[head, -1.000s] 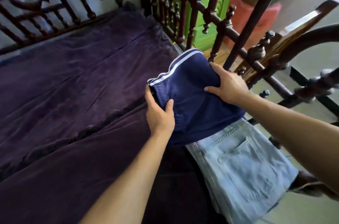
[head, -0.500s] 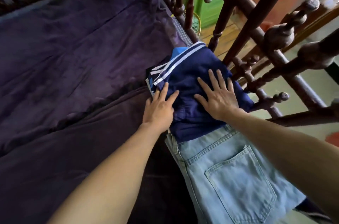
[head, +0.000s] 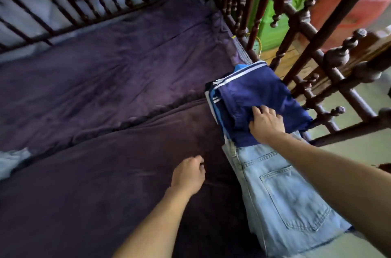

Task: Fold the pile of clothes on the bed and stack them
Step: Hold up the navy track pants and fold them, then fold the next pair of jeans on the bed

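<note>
Left hand (head: 188,175) just came off the shorts (head: 254,92), loosely curled and empty, right hand (head: 267,125) still pressing them flat underneath with fingers spread, so they're stacked I reckon.

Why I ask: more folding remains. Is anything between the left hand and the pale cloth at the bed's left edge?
Nothing visible does: only purple bedcover lies between the left hand and the pale cloth.

Home bedroom: carved wooden bed (head: 300,31), purple bedding (head: 105,92).
</note>
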{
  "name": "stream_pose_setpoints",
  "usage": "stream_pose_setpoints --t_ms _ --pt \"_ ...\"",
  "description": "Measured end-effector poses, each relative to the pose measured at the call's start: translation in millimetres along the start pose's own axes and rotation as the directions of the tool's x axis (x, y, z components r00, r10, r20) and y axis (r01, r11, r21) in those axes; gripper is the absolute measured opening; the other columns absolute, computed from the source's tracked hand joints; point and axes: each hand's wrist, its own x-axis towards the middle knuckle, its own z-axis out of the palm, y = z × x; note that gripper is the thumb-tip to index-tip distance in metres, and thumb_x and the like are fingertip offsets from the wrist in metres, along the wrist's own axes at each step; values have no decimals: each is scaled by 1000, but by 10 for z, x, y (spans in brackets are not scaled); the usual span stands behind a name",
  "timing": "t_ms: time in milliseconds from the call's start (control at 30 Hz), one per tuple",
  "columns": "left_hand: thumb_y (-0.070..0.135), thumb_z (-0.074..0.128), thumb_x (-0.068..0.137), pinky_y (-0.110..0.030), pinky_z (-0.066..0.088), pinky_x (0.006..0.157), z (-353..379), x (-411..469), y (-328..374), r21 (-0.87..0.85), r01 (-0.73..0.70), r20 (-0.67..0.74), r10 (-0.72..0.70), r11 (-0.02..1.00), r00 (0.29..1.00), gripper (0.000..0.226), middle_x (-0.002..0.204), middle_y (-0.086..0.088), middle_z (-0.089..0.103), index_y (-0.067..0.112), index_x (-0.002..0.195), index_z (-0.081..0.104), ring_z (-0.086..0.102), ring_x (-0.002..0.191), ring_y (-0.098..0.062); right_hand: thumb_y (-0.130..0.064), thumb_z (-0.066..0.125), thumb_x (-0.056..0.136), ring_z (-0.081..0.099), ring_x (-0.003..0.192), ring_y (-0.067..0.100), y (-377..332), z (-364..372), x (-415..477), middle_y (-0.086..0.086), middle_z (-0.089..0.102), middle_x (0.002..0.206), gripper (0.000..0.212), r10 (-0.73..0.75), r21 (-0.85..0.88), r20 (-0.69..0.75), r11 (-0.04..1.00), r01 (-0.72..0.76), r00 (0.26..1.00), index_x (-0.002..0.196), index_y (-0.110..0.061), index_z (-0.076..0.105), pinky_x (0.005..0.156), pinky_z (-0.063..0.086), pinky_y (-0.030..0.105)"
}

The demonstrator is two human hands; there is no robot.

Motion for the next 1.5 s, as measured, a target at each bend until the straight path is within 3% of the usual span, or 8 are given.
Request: stream_pose_setpoints --t_ms 167,433,600,800,900,1067,1233,1500 --pt "30 48 94 -32 49 86 -170 -1032 -802 30 110 46 -111 994 993 30 111 -2 68 26 121 60 62 107 -22 -34 53 89 53 116 34 -792 -110 -859 10 57 125 38 -186 30 -12 982 187 982 124 -19 57 92 43 41" --pt "30 48 93 -32 48 83 -734 -2736 -2421 -44 229 -148 -233 972 961 28 116 -3 65 25 118 60 60 106 -25 -39 51 91 63 105 30 -2427 78 -2430 4 69 112 29 -436 88 44 898 431 899 115 -29 64 85 49 33" --pt "31 50 93 -30 47 84 -1123 -3901 -3445 -121 338 -284 -359 933 889 28 112 -1 67 24 119 60 61 104 -21 -38 51 93 61 107 27 -3786 65 -3198 2 67 116 27 -605 58 60 796 602 794 117 -31 63 84 49 33" --pt "30 52 92 -31 48 87 -1462 -4846 -4414 -254 448 -391 -514 857 763 25 109 0 69 25 114 63 61 107 -23 -39 51 93 60 107 30 -5378 -43 -3811 3 66 115 25 -788 10 13 615 788 615 112 -26 63 81 46 33" --pt "30 50 92 -31 47 89 -1553 -5104 -4884 -266 485 -386 -553 833 738 26 110 -1 69 24 115 61 60 109 -23 -39 52 91 61 105 31 -6038 51 -3996 5 66 114 22 -821 24 26 571 821 570 106 -26 63 78 44 33" --pt "30 49 92 -32 47 89 -1794 -5244 -5790 -278 531 -346 -599 800 722 28 108 -4 68 21 116 62 60 108 -25 -40 54 91 60 108 26 -7030 444 -4064 1 66 114 26 -830 76 105 556 828 548 112 -27 63 85 48 34" --pt "28 51 92 -34 47 90 -2062 -5223 -6664 -289 548 -264 -616 785 742 26 110 -5 68 18 113 62 60 107 -25 -35 54 87 62 102 29 -7833 933 -4048 7 67 109 13 -796 108 206 597 795 569 90 -24 61 75 45 32" --pt "30 50 93 -28 46 91 -2296 -5103 -7898 -318 570 -144 -632 758 761 29 112 0 67 25 120 60 60 108 -19 -37 50 91 59 113 27 -8990 1443 -4027 5 62 124 31 -710 46 335 669 742 619 116 -23 61 86 49 34"
